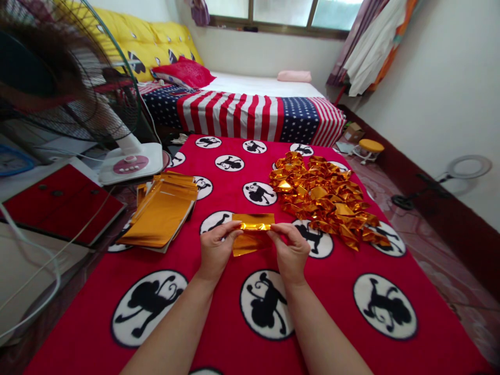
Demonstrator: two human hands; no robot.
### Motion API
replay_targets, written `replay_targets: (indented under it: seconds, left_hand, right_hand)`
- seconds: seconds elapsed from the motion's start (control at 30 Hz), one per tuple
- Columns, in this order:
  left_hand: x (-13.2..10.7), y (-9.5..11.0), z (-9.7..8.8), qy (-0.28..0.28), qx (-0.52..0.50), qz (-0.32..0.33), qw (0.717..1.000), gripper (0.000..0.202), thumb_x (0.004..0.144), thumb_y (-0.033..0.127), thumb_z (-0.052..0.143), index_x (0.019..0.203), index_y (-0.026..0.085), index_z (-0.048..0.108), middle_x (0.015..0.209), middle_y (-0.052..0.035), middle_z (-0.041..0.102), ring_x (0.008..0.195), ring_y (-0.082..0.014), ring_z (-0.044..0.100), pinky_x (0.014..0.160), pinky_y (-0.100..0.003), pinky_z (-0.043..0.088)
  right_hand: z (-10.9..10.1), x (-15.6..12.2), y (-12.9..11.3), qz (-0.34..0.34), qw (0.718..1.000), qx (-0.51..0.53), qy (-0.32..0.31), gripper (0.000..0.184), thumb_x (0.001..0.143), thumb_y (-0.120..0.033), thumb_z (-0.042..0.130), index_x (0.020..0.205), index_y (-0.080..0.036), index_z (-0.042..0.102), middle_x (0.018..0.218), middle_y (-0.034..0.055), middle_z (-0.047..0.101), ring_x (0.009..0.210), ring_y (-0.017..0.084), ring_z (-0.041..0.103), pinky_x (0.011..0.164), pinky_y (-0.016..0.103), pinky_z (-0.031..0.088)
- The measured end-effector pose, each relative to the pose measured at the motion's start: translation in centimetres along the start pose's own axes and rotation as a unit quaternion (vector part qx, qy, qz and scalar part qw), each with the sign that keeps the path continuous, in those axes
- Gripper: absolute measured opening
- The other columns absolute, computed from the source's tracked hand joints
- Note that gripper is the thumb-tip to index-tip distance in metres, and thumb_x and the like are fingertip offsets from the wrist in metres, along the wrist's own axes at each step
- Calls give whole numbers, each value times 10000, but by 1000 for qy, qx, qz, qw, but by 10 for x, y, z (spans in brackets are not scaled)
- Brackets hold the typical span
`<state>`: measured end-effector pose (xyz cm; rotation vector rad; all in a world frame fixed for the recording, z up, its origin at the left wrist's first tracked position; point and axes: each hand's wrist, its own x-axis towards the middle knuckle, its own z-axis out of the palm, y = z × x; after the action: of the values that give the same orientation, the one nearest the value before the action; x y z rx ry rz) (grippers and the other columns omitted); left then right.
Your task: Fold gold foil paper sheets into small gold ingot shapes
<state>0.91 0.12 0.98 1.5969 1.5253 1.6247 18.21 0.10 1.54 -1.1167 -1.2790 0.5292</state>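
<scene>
Over the surface [332, 307], front middle: foil sheet [253, 229], pinched between left grip [216, 250] and right grip [291, 252]. Left of it, stack of sheets [162, 216]; right and behind, heap of folded pieces [326, 198]. Behind the stack, fan base [130, 164]. Beyond the far edge, bed [253, 109].

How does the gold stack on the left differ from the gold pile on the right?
The stack holds flat, smooth sheets, neatly layered; the pile holds folded, crinkled pieces, heaped loosely. The stack is compact; the pile spreads wider. Both are shiny gold and lie on the red cloth.
</scene>
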Motion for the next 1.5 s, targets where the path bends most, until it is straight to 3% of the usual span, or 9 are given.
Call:
replay_targets:
  seconds: [0.4, 0.6, 0.73, 0.93, 1.33, 1.43, 1.5]
  left_hand:
    - [0, -6, -1, 4, 16, 80, 997, 44, 773, 181, 723, 798, 207, 746, 774, -3, 736, 719, -141, 685, 703, -245, 548]
    - [5, 0, -3, 11, 56, 97, 994, 36, 770, 190, 718, 755, 218, 734, 986, -42, 665, 927, -179, 631, 793, -301, 515]
    - [5, 1, -3, -37, 30, 108, 993, 75, 820, 178, 662, 802, 220, 722, 970, -37, 721, 958, -188, 652, 878, -343, 500]
    - [2, -3, -3, -41, 39, 92, 994, 59, 815, 195, 672, 791, 212, 724, 802, -18, 752, 777, -170, 684, 757, -303, 514]
    - [4, -5, -5, -57, 19, 75, 995, 58, 803, 209, 682, 780, 218, 734, 791, -14, 754, 767, -164, 689, 749, -280, 524]
    - [4, -3, -5, -53, 16, 47, 997, 50, 786, 202, 692, 772, 214, 738, 784, -10, 755, 747, -161, 691, 735, -266, 525]
    - [5, -1, -4, -51, 1, 9, 999, 52, 773, 185, 691, 760, 205, 737, 766, -8, 751, 718, -154, 687, 700, -247, 525]
  right_hand:
    - [1, -1, 4, -13, 1000, -1, -5, 87, 790, -143, 697, 839, -214, 712, 823, 14, 678, 776, 163, 634, 723, 299, 500]
    - [0, -1, 5, 6, 1000, -1, -17, 118, 795, -152, 689, 890, -216, 718, 844, 18, 680, 789, 166, 636, 738, 305, 503]
    - [1, 0, 5, 11, 999, 1, -35, 151, 809, -149, 670, 932, -220, 722, 866, 22, 675, 802, 164, 632, 741, 302, 499]
    - [0, 1, 5, 10, 999, 8, -46, 104, 813, -137, 666, 850, -218, 718, 830, 16, 661, 788, 161, 622, 721, 294, 486]
    - [-2, 4, 5, 24, 998, 25, -48, 56, 790, -163, 689, 783, -216, 705, 878, 23, 620, 825, 164, 595, 749, 296, 469]
    - [-2, 3, 3, 38, 997, 27, -67, 65, 802, -156, 665, 779, -213, 688, 936, 32, 667, 911, 181, 619, 848, 320, 463]
    - [-1, 1, 3, 73, 993, 37, -83, 62, 819, -169, 642, 805, -213, 683, 878, 24, 696, 857, 178, 640, 819, 316, 478]
